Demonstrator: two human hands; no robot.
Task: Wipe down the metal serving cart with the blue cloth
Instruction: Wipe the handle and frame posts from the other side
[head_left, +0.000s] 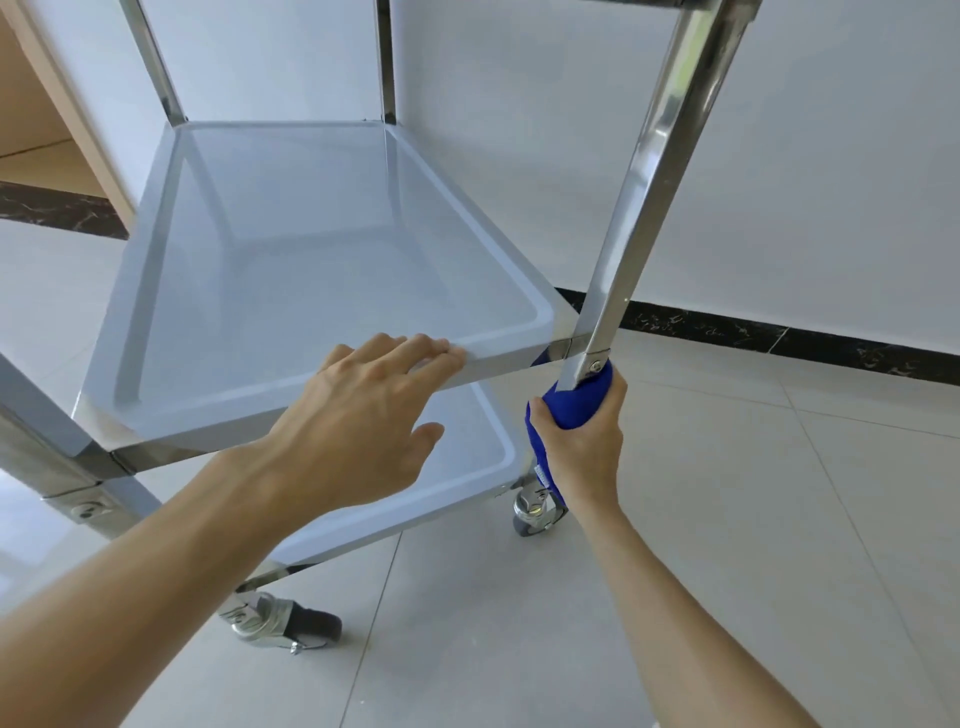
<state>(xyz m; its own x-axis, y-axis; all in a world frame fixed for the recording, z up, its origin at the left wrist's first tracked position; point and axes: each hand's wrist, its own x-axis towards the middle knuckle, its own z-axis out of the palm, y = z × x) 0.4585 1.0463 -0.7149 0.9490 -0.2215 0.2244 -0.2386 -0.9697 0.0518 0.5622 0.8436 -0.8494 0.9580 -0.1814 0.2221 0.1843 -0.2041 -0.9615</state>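
Observation:
The metal serving cart (311, 249) fills the left and middle of the head view, with a middle shelf, a lower shelf (467, 457) and shiny upright posts. My left hand (363, 415) rests on the near rim of the middle shelf, fingers straight, thumb hanging below the rim. My right hand (582, 447) grips the blue cloth (574, 402), which is wrapped round the near right post (649, 182) just below the shelf joint. A tail of the cloth hangs down beside my wrist.
Caster wheels stand at the near corner (291, 623) and the right corner (535, 509) of the cart. A pale tiled floor (727, 519) spreads to the right. A white wall with a black marbled skirting (779, 338) runs behind.

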